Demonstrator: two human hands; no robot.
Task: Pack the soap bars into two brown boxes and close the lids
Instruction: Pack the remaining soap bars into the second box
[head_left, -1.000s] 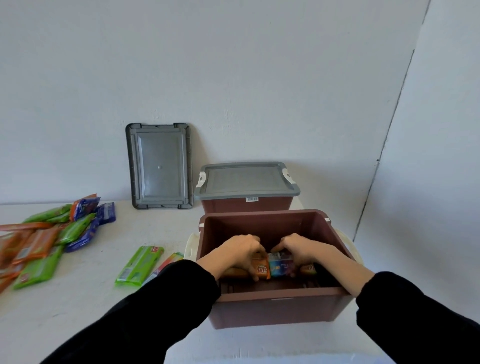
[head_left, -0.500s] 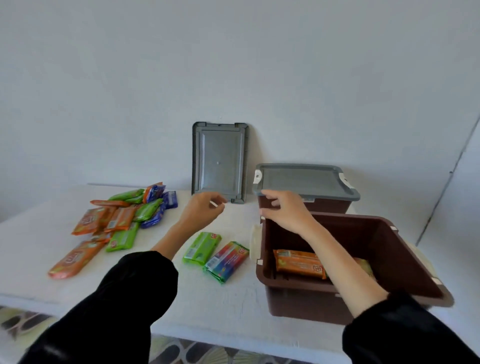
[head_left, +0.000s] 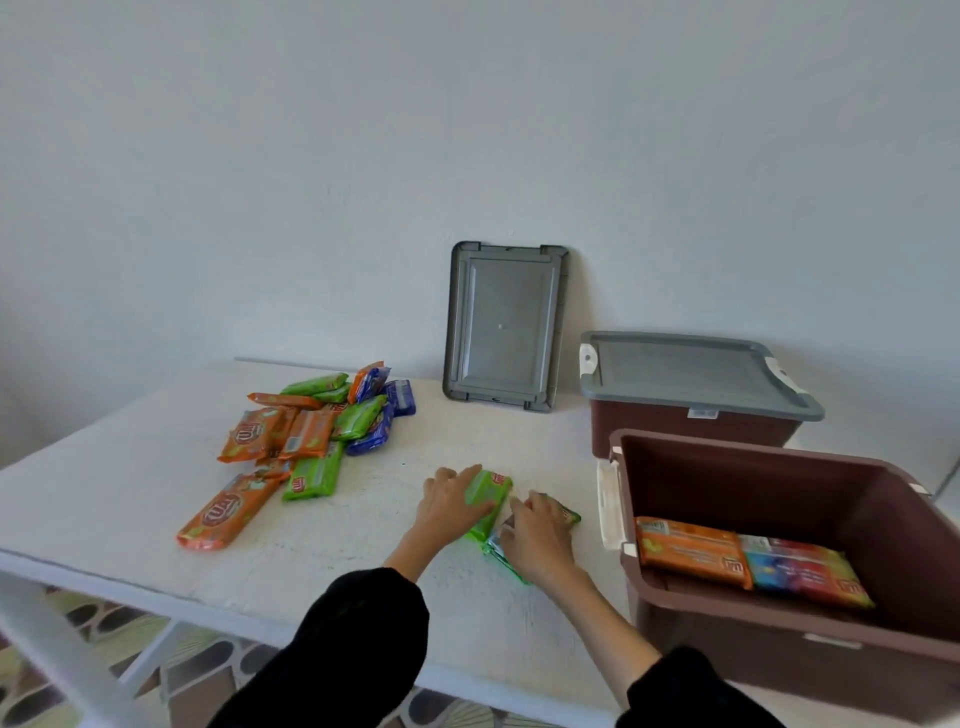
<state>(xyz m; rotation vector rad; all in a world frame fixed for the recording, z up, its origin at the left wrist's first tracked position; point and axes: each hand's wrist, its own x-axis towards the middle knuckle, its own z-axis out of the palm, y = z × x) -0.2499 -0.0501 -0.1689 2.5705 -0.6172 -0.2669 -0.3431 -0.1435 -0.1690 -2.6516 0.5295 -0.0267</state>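
Observation:
My left hand (head_left: 448, 503) lies over a green soap bar (head_left: 491, 491) on the white table (head_left: 130, 499), and its fingers close on the bar's left side. Beside it, my right hand (head_left: 535, 538) grips a multicoloured soap bar (head_left: 570, 515) that is mostly hidden under the palm. At the right stands an open brown box (head_left: 779, 470), which holds an orange bar (head_left: 691, 551) and a multicoloured bar (head_left: 805, 571). Behind it is a second brown box (head_left: 675, 434), shut with a grey lid (head_left: 691, 371).
A pile of orange, green and blue soap bars (head_left: 306, 436) lies at the table's left. A loose grey lid (head_left: 504, 327) leans upright against the wall behind. The table's front edge runs just below my sleeves, with patterned floor beyond.
Both hands left the open box, moved left and came down onto the two bars on the table. The view swung left toward the pile.

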